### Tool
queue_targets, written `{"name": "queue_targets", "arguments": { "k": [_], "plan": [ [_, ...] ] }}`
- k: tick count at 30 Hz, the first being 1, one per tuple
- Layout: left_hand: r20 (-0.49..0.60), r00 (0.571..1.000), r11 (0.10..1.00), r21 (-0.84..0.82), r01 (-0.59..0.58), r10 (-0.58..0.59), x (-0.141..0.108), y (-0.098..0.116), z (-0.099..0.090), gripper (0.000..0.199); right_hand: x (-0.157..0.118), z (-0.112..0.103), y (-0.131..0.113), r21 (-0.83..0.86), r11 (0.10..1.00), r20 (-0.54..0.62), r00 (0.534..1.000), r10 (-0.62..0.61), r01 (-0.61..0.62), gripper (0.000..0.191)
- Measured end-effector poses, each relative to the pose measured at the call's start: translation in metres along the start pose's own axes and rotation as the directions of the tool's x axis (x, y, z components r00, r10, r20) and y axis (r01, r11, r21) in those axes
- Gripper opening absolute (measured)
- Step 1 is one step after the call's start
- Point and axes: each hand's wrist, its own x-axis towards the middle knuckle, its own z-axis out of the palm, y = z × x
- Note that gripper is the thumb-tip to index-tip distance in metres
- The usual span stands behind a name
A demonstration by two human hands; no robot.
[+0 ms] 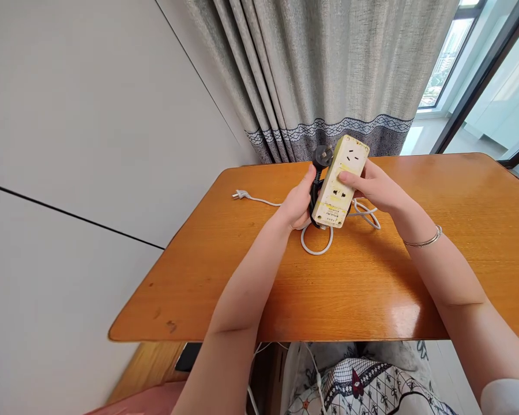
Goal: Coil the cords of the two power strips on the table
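Note:
Above the table my right hand (374, 187) grips a worn cream power strip (335, 199), its thumb lying across the socket face. The strip is tilted, with the sockets turned toward me. My left hand (300, 199) is closed around a bundled black cord (315, 196) beside the strip's left edge. A black plug (322, 155) sticks up above that hand, prongs outward. Beneath both hands a white cord (315, 252) lies looped on the tabletop. Its white plug (241, 195) rests off to the left. Part of the black cord is hidden behind the strip.
The orange-brown wooden table (225, 276) has rounded corners. Behind it hangs a grey curtain (350, 63), with a glass door (493, 86) to the right. A white panelled wall (69, 115) stands at the left. White cables (313, 369) hang below the front edge.

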Motion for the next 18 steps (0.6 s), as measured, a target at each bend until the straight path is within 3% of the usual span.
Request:
{"name": "queue_targets", "arguments": {
  "k": [3,7,11,13,15,18],
  "plan": [
    [-0.025,0.999,0.998,0.046,0.037,-0.036,0.01,-0.008,-0.004,0.06,0.007,-0.004,0.013,0.012,0.999,-0.087,0.996,0.03,-0.029,0.061],
    [-0.063,0.998,0.984,0.176,0.004,0.007,0.018,-0.015,-0.009,0.062,0.017,-0.015,0.031,0.067,0.99,-0.176,0.976,0.132,-0.122,0.063],
    [-0.135,0.988,0.951,0.308,-0.035,0.08,0.024,-0.018,-0.014,0.05,0.029,-0.047,0.046,0.094,0.988,-0.361,0.92,0.15,-0.124,0.057],
    [-0.149,0.983,0.931,0.363,-0.049,0.11,0.028,-0.024,-0.015,0.04,0.033,-0.074,0.053,0.081,0.992,-0.522,0.844,0.124,-0.095,0.048],
    [-0.143,0.98,0.89,0.452,-0.058,0.136,0.033,-0.033,-0.015,0.03,0.032,-0.107,0.062,0.03,0.996,-0.691,0.718,0.08,-0.083,0.037],
    [-0.068,0.967,0.736,0.662,-0.14,0.244,0.035,-0.05,-0.012,0.019,0.02,-0.162,0.077,-0.122,0.977,-0.896,0.442,-0.034,-0.174,0.04]
  ]
}}
